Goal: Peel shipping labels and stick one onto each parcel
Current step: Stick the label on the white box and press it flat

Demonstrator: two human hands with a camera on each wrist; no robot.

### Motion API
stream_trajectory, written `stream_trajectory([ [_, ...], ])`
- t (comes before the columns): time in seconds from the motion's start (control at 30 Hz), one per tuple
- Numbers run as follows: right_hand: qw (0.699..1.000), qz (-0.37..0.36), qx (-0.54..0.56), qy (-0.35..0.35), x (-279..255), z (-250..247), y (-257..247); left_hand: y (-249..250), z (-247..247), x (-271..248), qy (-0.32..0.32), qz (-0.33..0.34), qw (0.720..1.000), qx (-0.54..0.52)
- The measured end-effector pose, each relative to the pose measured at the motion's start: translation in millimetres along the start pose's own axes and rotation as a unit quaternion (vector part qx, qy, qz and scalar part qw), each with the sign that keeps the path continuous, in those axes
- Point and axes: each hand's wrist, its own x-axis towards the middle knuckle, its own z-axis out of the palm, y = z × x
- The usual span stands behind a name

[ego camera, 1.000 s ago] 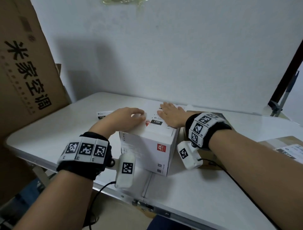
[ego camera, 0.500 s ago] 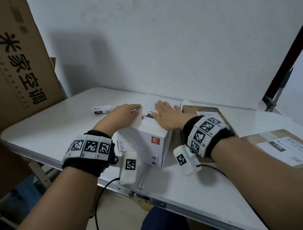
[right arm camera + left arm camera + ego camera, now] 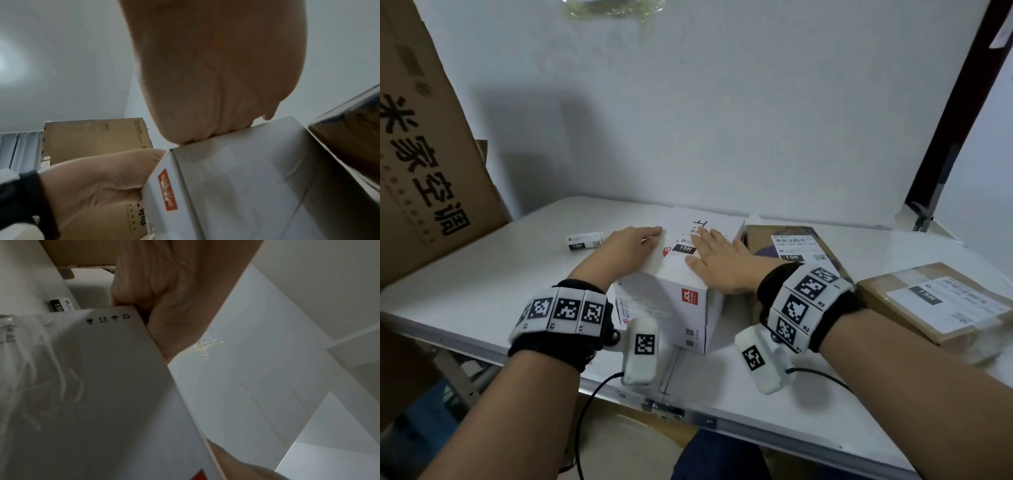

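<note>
White parcel [image 3: 671, 274] sits mid-bench, near the front edge, shipping label [image 3: 690, 240] already on its top face. Right hand [image 3: 717, 263] lies flat on the label, fingers straight and spread, palm down, pressing. Left hand [image 3: 628, 251] rests on the parcel's left top edge, fingers extended across the top and thumb down the side per the left wrist view; looks like steadying, not a real grip. Both forearms reach forward from the near edge, wrists low beside the parcel.

Step in hand, as I judge it: smoothing the label down. To do it well: sweep from the centre out to the edges and corners, keep the left hand bracing so the parcel doesn't slide on the bench [image 3: 482, 274].

Just right of it, a flat dark-topped brown parcel [image 3: 796, 246] with a label, then a brown cardboard parcel [image 3: 941, 303] also labelled. Small label roll [image 3: 583, 241] lies left of the left hand. Big printed carton [image 3: 424, 154] stands at far left.
</note>
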Motion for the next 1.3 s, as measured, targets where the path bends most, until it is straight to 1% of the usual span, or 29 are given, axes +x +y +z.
stream_trajectory([
  [0.17, 1.000, 0.009, 0.005, -0.009, -10, -1, 6, 1, 2, -3, 0.009, -0.011, 1.000, -0.016],
  [0.27, 1.000, 0.014, -0.005, -0.014, -16, -4, 14, 3, 5, -5, 0.028, -0.018, 0.999, -0.037],
  [0.4, 0.998, 0.030, -0.036, 0.030, -18, -17, 31, 9, 10, -13, 0.046, -0.041, 0.996, -0.060],
  [0.5, 0.998, 0.029, 0.011, 0.047, -5, -27, 26, 15, 10, -15, 0.028, -0.053, 0.995, -0.082],
  [0.6, 0.998, 0.032, 0.046, 0.036, 14, -26, 14, 18, 7, -17, -0.013, -0.062, 0.983, -0.170],
  [0.63, 0.997, 0.041, 0.053, 0.035, 20, -25, 14, 18, 7, -17, -0.025, -0.058, 0.981, -0.185],
  [0.73, 0.996, 0.074, 0.048, 0.018, 35, -23, 21, 16, 5, -19, -0.053, -0.045, 0.979, -0.191],
  [0.83, 0.995, 0.097, 0.033, 0.006, 43, -20, 25, 15, 5, -20, -0.065, -0.040, 0.977, -0.198],
  [1.0, 0.994, 0.102, 0.000, 0.043, 46, -11, 21, 18, 10, -17, -0.050, -0.035, 0.985, -0.164],
  [1.1, 0.994, 0.102, 0.003, 0.041, 44, -8, 15, 20, 10, -18, -0.056, -0.040, 0.983, -0.170],
  [1.3, 0.997, 0.072, -0.001, 0.027, 36, -3, 0, 24, 10, -18, -0.049, -0.048, 0.987, -0.143],
])
